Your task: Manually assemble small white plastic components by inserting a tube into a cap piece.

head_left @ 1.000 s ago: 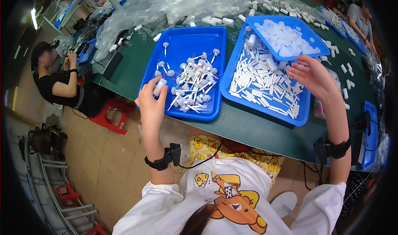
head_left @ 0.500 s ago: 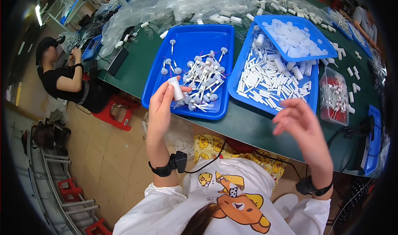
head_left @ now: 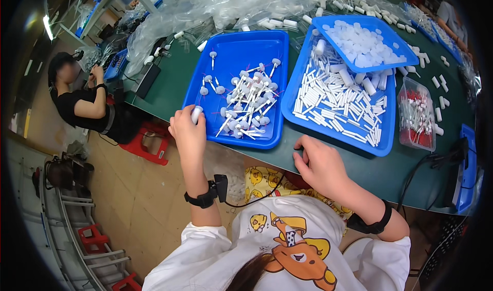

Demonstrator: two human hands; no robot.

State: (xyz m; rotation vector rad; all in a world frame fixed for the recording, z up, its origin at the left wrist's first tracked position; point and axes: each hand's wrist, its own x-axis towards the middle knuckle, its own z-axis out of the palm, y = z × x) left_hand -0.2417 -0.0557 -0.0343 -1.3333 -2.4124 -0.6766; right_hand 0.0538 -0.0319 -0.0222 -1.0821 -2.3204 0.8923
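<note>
My left hand (head_left: 188, 132) is closed round a white plastic cylinder (head_left: 196, 114), one end of which points up past the fingers. It is at the near left corner of a blue tray (head_left: 205, 68). Inside that tray lie several white sticks with round greyish caps (head_left: 246, 93) and thin red wires. My right hand (head_left: 322, 165) hovers at the table's near edge, below the second blue tray (head_left: 336, 139), its fingers curled together. Whatever those fingers hold, if anything, cannot be made out. Short white tubes (head_left: 328, 101) and thicker white cylinders (head_left: 346, 78) fill the second tray.
A smaller blue tray (head_left: 405, 60) of translucent white discs (head_left: 357, 39) rests on the second tray's far end. Beside it stands a clear plastic box (head_left: 416, 114) of red and white parts. Plastic bags (head_left: 215, 11) lie behind. At the left sits another person (head_left: 77, 101).
My left hand has turned and drawn slightly left and down with the white cylinder. My right hand has moved left and down from beside the second tray, its fingers curling in.
</note>
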